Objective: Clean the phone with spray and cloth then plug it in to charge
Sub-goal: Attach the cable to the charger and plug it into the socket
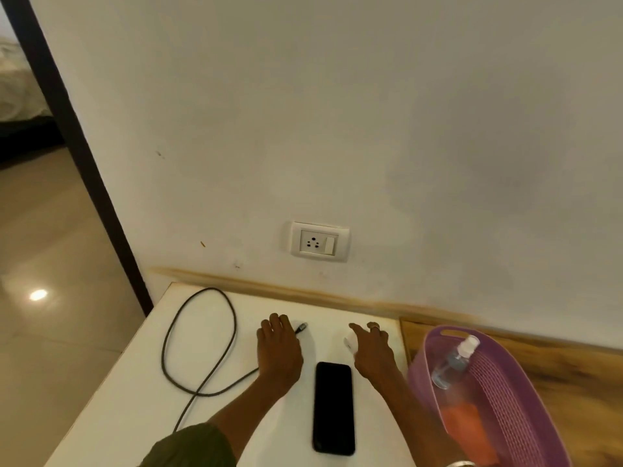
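A black phone [333, 407] lies screen up on the white table [135, 399], between my two arms. My left hand [279, 352] rests palm down on a dark charging cable [199, 342]. The cable's connector tip [301, 327] pokes out past the fingers. My right hand [374, 348] hovers with fingers spread beside a small white charger adapter [350, 342], the thumb side touching it. A clear spray bottle [453, 360] and an orange cloth [467, 423] lie inside a purple basket [526, 399] at the right. A wall socket [318, 242] sits above the table.
The cable makes a wide loop over the table's left half and runs off the front edge. The basket stands on a wooden surface [580, 382] to the right of the white table. A dark door frame [84, 170] and tiled floor lie to the left.
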Demonstrator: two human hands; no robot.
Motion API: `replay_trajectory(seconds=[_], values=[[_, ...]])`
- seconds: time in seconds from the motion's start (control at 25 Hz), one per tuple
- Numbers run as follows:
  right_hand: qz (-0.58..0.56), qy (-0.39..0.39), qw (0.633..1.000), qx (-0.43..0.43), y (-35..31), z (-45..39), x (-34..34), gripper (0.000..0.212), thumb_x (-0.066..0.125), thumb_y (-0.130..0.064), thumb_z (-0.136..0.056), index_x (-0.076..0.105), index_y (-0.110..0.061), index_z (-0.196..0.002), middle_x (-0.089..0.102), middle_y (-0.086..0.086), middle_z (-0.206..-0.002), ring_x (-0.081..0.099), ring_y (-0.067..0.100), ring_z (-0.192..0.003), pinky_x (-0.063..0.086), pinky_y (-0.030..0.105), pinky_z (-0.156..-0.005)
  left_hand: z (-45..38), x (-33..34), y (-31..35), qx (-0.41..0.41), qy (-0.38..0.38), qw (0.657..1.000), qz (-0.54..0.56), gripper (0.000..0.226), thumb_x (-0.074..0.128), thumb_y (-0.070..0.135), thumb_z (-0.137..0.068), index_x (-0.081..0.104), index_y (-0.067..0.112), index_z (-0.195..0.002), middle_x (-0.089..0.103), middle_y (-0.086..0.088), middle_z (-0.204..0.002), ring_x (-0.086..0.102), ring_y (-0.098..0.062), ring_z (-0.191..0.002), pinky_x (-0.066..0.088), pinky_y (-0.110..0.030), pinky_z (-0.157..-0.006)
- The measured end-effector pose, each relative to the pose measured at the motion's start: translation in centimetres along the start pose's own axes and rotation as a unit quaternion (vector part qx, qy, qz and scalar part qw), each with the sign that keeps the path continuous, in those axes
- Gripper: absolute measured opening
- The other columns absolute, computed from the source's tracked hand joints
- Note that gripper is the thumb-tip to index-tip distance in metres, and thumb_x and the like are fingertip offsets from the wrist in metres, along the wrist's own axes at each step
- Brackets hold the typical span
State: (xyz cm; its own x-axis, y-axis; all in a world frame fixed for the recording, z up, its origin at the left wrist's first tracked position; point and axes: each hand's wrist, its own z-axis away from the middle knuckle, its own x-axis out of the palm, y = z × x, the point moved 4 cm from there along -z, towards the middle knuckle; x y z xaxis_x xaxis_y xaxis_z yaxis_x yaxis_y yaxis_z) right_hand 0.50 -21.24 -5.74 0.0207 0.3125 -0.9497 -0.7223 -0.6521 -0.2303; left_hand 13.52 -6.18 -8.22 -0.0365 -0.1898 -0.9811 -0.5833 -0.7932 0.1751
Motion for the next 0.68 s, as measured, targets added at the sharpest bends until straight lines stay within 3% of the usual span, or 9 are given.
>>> replay_trajectory(seconds=[0.08, 0.24, 0.36, 0.48, 0.6, 0.68], values=[[0.005, -0.016, 1.000, -0.004, 0.3, -1.1, 1.5, 0.069, 0.052, 0.001, -0.084, 0.037, -0.031, -0.144, 0.035, 0.008, -0.144, 0.042, 0.028, -0.128, 0.047, 0.036, -0.095, -1.0, 0.9, -1.6, 0.006, -0.032, 0.999, 0.011, 0.036, 0.044, 0.028, -0.100, 0.044, 0.010, -0.130, 0.048, -0.009, -0.128, 0.049, -0.027, -0.112, 0.042, -0.036, -0.096], [-0.016, 0.021, 1.000, -0.011, 0.3, -1.7, 1.7, 0.047, 0.058, -0.005, -0.082, 0.055, -0.028, -0.122, 0.051, 0.004, -0.114, 0.057, 0.023, -0.104, 0.052, 0.031, -0.086, -1.0, 0.9, -1.1, 0.046, -0.048, 0.996, 0.065, 0.036, 0.041, 0.000, -0.087, 0.048, 0.011, -0.121, 0.052, -0.005, -0.117, 0.051, -0.022, -0.101, 0.045, -0.031, -0.085], [-0.063, 0.034, 0.997, -0.013, -0.1, -0.7, 0.8, 0.045, 0.062, -0.005, -0.081, 0.058, -0.026, -0.120, 0.052, 0.001, -0.108, 0.058, 0.020, -0.095, 0.050, 0.023, -0.075, -0.7, -1.1, -0.8, 0.027, -0.048, 0.982, 0.179, 0.032, 0.038, -0.007, -0.086, 0.046, 0.010, -0.112, 0.048, -0.005, -0.111, 0.051, -0.019, -0.080, 0.043, -0.030, -0.065], [-0.099, 0.058, 0.993, -0.022, -1.0, 0.7, -1.5, 0.044, 0.062, -0.005, -0.081, 0.060, -0.029, -0.119, 0.049, -0.006, -0.100, 0.050, 0.010, -0.081, 0.033, 0.008, -0.056, -0.6, -4.4, -0.5, 0.045, -0.028, 0.963, 0.265, 0.026, 0.038, -0.007, -0.089, 0.048, 0.010, -0.107, 0.050, -0.003, -0.104, 0.054, -0.023, -0.076, 0.042, -0.033, -0.063], [-0.120, 0.075, 0.989, -0.032, -2.2, 2.1, -5.0, 0.047, 0.066, -0.009, -0.082, 0.058, -0.028, -0.124, 0.054, -0.002, -0.111, 0.052, 0.012, -0.086, 0.039, 0.015, -0.064, -0.3, -7.7, -0.9, 0.055, 0.010, 0.938, 0.343, 0.020, 0.041, 0.006, -0.099, 0.055, 0.015, -0.109, 0.053, 0.003, -0.103, 0.055, -0.017, -0.083, 0.042, -0.027, -0.068], [-0.127, 0.092, 0.986, -0.050, -3.3, 3.0, -7.5, 0.048, 0.069, -0.013, -0.081, 0.058, -0.027, -0.126, 0.054, -0.003, -0.108, 0.055, 0.014, -0.089, 0.038, 0.015, -0.063, 0.0, -10.1, -0.9, 0.074, 0.030, 0.923, 0.376, 0.015, 0.046, 0.011, -0.101, 0.060, 0.016, -0.106, 0.056, 0.004, -0.098, 0.054, -0.015, -0.083, 0.041, -0.025, -0.068]])
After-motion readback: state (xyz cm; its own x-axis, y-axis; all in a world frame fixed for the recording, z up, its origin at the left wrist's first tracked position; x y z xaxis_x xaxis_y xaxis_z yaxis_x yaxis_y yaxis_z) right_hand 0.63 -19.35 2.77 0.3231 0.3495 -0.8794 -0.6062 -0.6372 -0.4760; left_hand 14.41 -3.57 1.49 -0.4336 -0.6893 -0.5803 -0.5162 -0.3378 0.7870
